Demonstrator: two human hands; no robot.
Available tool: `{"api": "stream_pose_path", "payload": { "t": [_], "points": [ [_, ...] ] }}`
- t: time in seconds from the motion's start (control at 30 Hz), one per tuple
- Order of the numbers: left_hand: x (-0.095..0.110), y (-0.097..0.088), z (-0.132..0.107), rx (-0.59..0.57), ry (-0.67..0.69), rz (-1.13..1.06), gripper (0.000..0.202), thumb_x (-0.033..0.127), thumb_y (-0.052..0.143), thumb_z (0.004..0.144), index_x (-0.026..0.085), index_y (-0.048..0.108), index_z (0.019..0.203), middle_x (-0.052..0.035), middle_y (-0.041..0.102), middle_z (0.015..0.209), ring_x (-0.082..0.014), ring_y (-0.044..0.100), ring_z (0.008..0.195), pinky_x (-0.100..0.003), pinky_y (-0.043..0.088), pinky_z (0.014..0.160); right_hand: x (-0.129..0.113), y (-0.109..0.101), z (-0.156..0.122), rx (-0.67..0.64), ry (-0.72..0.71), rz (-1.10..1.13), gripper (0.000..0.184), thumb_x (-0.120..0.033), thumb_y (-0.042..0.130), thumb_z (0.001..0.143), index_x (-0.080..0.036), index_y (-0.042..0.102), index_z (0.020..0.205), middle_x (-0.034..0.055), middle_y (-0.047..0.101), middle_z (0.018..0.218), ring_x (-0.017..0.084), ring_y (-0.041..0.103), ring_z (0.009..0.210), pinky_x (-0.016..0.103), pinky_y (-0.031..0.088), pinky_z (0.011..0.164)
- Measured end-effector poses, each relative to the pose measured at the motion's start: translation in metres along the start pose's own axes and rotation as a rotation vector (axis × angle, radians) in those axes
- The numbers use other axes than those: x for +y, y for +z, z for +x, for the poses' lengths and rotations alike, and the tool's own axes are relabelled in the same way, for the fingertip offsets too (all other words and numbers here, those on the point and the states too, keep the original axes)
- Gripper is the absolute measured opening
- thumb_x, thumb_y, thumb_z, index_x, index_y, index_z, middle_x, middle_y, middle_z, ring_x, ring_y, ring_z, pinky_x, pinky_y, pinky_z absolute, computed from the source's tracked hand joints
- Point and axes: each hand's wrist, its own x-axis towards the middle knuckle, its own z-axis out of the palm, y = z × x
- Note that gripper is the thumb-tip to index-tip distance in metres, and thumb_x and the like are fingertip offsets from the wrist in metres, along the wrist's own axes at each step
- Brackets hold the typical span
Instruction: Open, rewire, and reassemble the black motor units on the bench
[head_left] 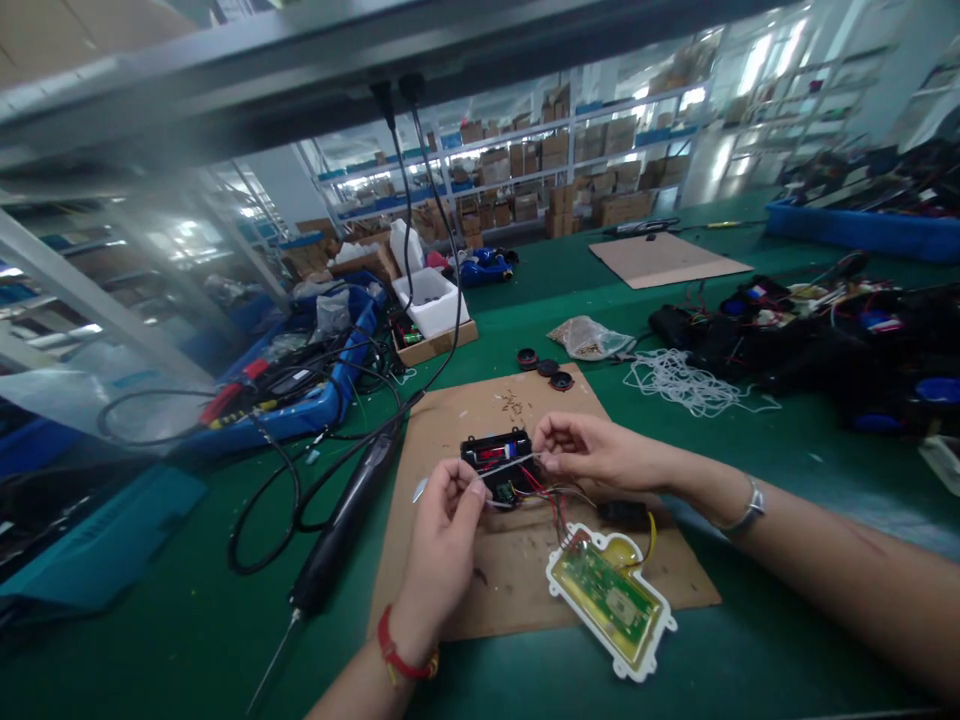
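Head view. Both hands are occupied: a short length of white cord [510, 466] is pinched at one end between thumb and finger of the left hand [450, 515], at the other by the right hand [585, 450]. The cord is drawn nearly straight over a black housing [480, 450], which lies on a cardboard sheet [442, 410] on the green bench [247, 640].

Progress, as judged: partway. Parts and wiring are already set in the housing, and red wires appear to be led out toward a white-framed circuit panel [611, 600]. No cover is seen on the housing; the small screws [512, 403] are left loose beyond it, and the cord is not yet seen tied.

Orientation: cord's long axis laid crosswise, right end slightly higher and farther off. Housing's long axis roughly left to right, uncovered side up. Panel slanted, from far left to near right.
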Motion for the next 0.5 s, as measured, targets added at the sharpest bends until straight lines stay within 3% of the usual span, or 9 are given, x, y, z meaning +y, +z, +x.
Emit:
{"api": "stream_pose_path", "payload": {
  "t": [0.13,0.3,0.4,0.5],
  "points": [
    [-0.001,-0.004,0.001,-0.118,0.075,0.159,0.005,0.019,0.047,0.086,0.019,0.051,0.083,0.0011,0.055,0.07,-0.013,0.056,0.06,-0.021,0.046,0.054,0.012,0.0,0.003,0.071,0.043,-0.208,0.007,-0.014,0.062,0.076,-0.018,0.058,0.08,-0.0014,0.057,0.067,0.012,0.05,0.061,0.025,0.04,0.058],
    [-0.014,-0.017,0.002,-0.107,0.301,0.37,0.007,0.02,0.053,0.083,0.02,0.059,0.084,-0.003,0.061,0.074,-0.0181,0.057,0.067,-0.029,0.044,0.064,0.013,0.002,-0.003,0.13,0.055,-0.288,0.011,-0.009,0.062,0.072,-0.02,0.062,0.069,-0.001,0.059,0.062,0.012,0.05,0.057,0.026,0.036,0.054],
    [-0.017,-0.028,0.013,-0.059,0.399,0.423,0.009,0.021,0.053,0.083,0.02,0.06,0.089,-0.0039,0.063,0.079,-0.0188,0.059,0.072,-0.03,0.044,0.07,0.008,0.004,0.0,0.17,0.044,-0.224,0.006,-0.015,0.064,0.074,-0.02,0.061,0.075,-0.0001,0.062,0.068,0.013,0.055,0.061,0.026,0.041,0.058],
    [-0.014,-0.033,0.028,-0.028,0.327,0.432,0.012,0.02,0.052,0.086,0.02,0.056,0.097,-0.0027,0.063,0.082,-0.0171,0.06,0.073,-0.028,0.045,0.067,0.005,0.005,0.008,0.198,0.056,-0.073,0.01,-0.019,0.067,0.074,-0.02,0.059,0.078,-0.0002,0.062,0.069,0.012,0.056,0.061,0.025,0.043,0.058]
  ]
}}
